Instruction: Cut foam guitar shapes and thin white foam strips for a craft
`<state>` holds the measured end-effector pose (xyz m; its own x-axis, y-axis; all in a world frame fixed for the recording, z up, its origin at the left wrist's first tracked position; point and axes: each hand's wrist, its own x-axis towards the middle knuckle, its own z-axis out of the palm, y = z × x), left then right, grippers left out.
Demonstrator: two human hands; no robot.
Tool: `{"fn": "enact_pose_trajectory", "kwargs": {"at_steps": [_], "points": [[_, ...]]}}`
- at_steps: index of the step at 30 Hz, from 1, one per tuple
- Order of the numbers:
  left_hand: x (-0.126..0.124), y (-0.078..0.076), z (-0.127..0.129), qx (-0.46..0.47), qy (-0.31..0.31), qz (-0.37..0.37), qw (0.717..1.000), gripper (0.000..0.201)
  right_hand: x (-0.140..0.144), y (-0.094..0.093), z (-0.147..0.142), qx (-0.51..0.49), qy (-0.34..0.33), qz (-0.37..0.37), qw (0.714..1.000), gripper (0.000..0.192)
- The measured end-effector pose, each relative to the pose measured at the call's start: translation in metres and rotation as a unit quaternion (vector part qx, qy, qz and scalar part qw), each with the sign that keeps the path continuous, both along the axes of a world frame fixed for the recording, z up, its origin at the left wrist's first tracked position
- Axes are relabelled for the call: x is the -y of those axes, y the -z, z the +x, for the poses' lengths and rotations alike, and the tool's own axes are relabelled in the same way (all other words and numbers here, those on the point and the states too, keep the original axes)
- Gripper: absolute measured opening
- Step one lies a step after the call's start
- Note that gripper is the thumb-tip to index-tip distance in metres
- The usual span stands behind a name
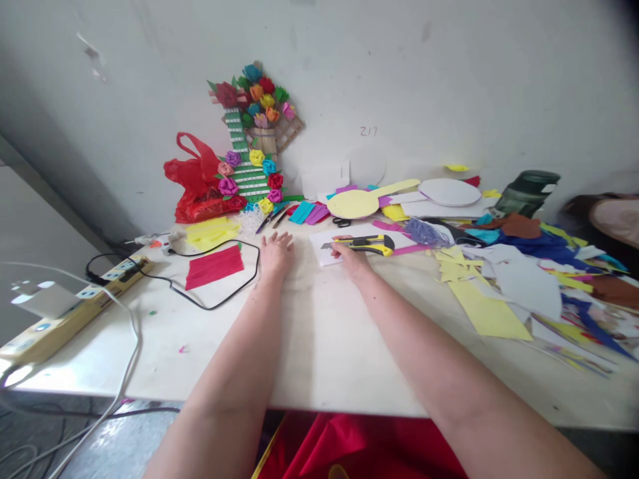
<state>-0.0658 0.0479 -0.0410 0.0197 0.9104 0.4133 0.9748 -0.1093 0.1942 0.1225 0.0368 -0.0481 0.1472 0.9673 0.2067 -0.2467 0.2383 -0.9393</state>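
My left hand (277,254) rests palm down on the white table, fingers spread, holding nothing. To its right, my right hand (353,261) has its fingers closed on a yellow and black utility knife (369,244). The knife's blade points left, over a white sheet of paper (319,251) lying under the hand. A red piece of crepe paper (214,267) lies left of my left hand. Beyond the hands are scissors (342,223) and a yellow paddle-shaped cutout (353,204).
A power strip (117,283) with cables runs along the left edge. At the right lie paper scraps (492,309) and a dark green bottle (528,193). Against the wall stand a paper-flower decoration (252,176) and a red plastic bag (194,183).
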Motion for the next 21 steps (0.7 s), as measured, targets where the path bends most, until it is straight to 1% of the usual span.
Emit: {"fn": "enact_pose_trajectory", "kwargs": {"at_steps": [2, 5, 7, 9, 12, 15, 19, 21], "points": [[0.003, -0.002, 0.007, -0.026, 0.056, -0.018, 0.998, 0.041, -0.001, 0.001, 0.000, -0.003, 0.010, 0.003, 1.000, 0.022], [0.005, -0.002, 0.017, -0.063, 0.092, -0.063, 0.992, 0.056, -0.001, 0.001, -0.001, 0.006, 0.029, 0.003, 1.000, 0.023], [0.005, 0.000, 0.020, -0.076, 0.096, -0.082, 0.989, 0.067, 0.000, 0.000, -0.002, 0.019, 0.036, -0.001, 0.999, 0.023], [0.004, 0.002, 0.021, -0.080, 0.091, -0.097, 0.988, 0.073, 0.001, -0.001, -0.004, 0.032, 0.039, -0.008, 0.999, 0.023], [0.001, 0.003, 0.019, -0.079, 0.081, -0.118, 0.987, 0.075, -0.002, -0.005, -0.007, 0.031, 0.053, -0.019, 0.998, 0.021], [0.000, 0.004, 0.019, -0.082, 0.080, -0.128, 0.985, 0.076, -0.012, -0.010, -0.009, 0.039, 0.067, -0.029, 0.997, 0.020], [-0.001, 0.005, 0.018, -0.082, 0.081, -0.135, 0.984, 0.075, -0.030, -0.017, -0.013, 0.075, 0.058, -0.025, 0.995, 0.020], [-0.001, 0.005, 0.018, -0.082, 0.082, -0.140, 0.983, 0.077, -0.038, -0.017, -0.018, 0.085, 0.054, -0.022, 0.995, 0.019]]}}
